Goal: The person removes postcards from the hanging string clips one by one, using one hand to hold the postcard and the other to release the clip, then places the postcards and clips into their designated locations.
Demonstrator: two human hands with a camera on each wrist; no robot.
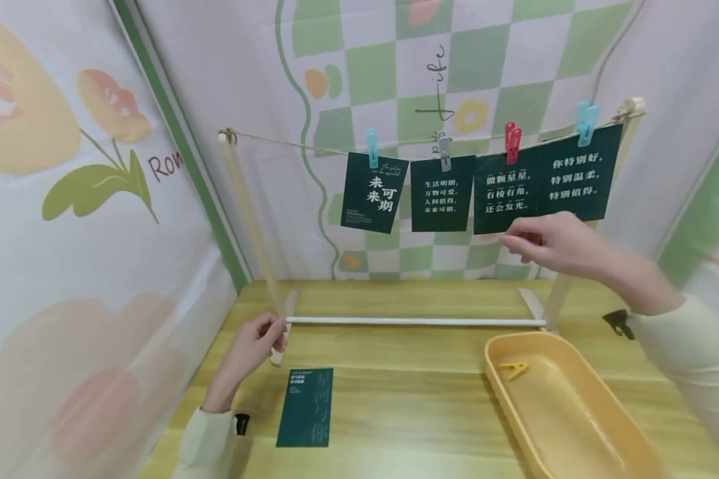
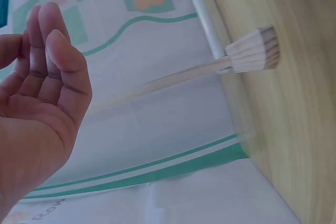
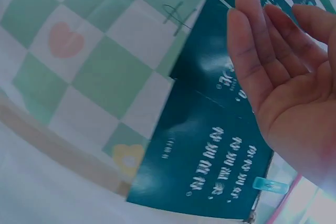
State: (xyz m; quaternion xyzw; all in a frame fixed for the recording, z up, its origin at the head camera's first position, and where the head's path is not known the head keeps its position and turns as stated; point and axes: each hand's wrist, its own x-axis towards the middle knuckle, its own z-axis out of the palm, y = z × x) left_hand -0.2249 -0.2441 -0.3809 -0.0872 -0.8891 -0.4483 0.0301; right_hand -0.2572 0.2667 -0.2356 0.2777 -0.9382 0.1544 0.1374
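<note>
My right hand (image 1: 560,246) hovers in front of the hanging cards at the right, its fingers loosely bent with nothing between them. In the right wrist view, a dark green card (image 3: 189,150) hangs close behind that hand. Several such cards hang from a twine line (image 1: 287,143), held by a blue clothespin (image 1: 372,149), a grey clothespin (image 1: 444,152), a red clothespin (image 1: 512,144) and a light blue clothespin (image 1: 586,124). My left hand (image 1: 251,349) appears beside the rack's left foot (image 1: 277,354); the left wrist view shows its fingers gently curved and holding nothing.
Another green card (image 1: 304,407) lies flat on the table (image 1: 395,406). At the right a yellow tray (image 1: 496,392) contains a yellow clothespin (image 1: 513,369). A white rod (image 1: 413,322) joins the wooden posts low down. Printed curtains (image 1: 174,100) enclose the table's back and sides.
</note>
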